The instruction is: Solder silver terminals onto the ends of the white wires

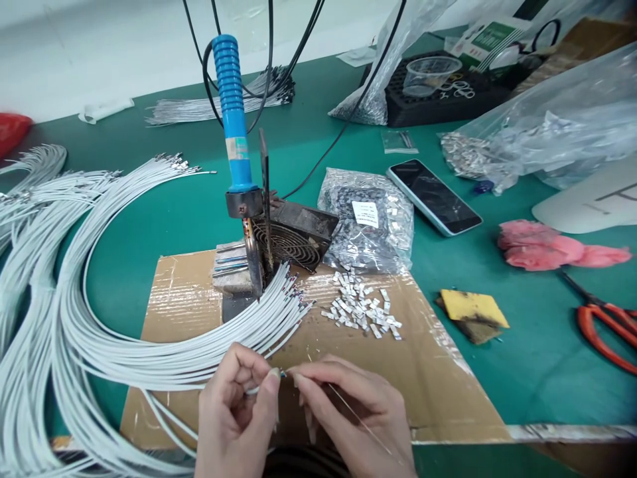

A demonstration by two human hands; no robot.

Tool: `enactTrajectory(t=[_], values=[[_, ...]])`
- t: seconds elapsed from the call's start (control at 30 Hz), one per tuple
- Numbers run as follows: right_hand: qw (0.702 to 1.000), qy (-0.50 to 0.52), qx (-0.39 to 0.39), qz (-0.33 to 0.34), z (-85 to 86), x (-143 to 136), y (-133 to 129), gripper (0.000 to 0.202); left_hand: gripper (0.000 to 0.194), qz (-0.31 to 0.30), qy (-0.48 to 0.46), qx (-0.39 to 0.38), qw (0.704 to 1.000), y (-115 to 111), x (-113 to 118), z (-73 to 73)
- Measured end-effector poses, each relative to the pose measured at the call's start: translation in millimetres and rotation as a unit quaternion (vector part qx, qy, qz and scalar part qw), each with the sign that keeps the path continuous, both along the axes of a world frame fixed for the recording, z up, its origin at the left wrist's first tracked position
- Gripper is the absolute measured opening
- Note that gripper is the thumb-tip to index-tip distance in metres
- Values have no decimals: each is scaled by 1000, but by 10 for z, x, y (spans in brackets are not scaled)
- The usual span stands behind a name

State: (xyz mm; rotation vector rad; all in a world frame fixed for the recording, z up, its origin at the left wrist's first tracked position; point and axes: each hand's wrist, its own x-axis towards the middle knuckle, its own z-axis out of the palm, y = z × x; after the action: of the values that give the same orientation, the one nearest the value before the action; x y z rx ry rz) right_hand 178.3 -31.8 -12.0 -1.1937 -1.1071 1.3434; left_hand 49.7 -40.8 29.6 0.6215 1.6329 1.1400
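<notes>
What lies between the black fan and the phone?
A bag with a white label lies between the fan and the phone, as the head view shows.

1. A smartphone (pixel 434 197) with a dark screen and a pale edge lay face up on the green table surface (pixel 522 372).
2. A crumpled pink cloth-like piece (pixel 542 244) lay to the right of the smartphone.
3. Scissors with orange-red handles (pixel 588 326) lay at the right edge, partly out of view.
4. A clear, round plastic cup (pixel 430 74) rested on a black perforated tray (pixel 398 114).
5. A small, flat transparent bag (pixel 399 141) lay between tray and smartphone.
6. A glossy red object (pixel 12 131) sat at the left edge.
</notes>
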Motion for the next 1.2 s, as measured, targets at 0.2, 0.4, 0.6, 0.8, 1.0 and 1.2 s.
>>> enactTrajectory(t=[0.2, 0.4, 0.6, 0.8, 1.0, 1.2], values=[[999, 36, -28, 11, 21, -19, -24, 14, 40, -2, 11, -1, 1000, 3, 1, 4], [999, 46, -13, 10, 11, -17, -30, 13, 40, 3, 18, -4, 1000, 7, 8, 28], [999, 44, 4, 12, 13, -21, -21, 15, 40, 7, 8, 0, 1000, 8, 12, 28], [999, 41, -4, 5, 25, -13, -14, 13, 41, 2, 9, 1, 1000, 3, -4, 18], [993, 66, -84, -51, 68, -25, 7, 7, 35, 0, 19, 15, 1000, -31, -25, -20], [998, 56, -22, -13, 94, -15, 87, 10, 24, -20, 53, 60, 997, -39, -60, -48]])
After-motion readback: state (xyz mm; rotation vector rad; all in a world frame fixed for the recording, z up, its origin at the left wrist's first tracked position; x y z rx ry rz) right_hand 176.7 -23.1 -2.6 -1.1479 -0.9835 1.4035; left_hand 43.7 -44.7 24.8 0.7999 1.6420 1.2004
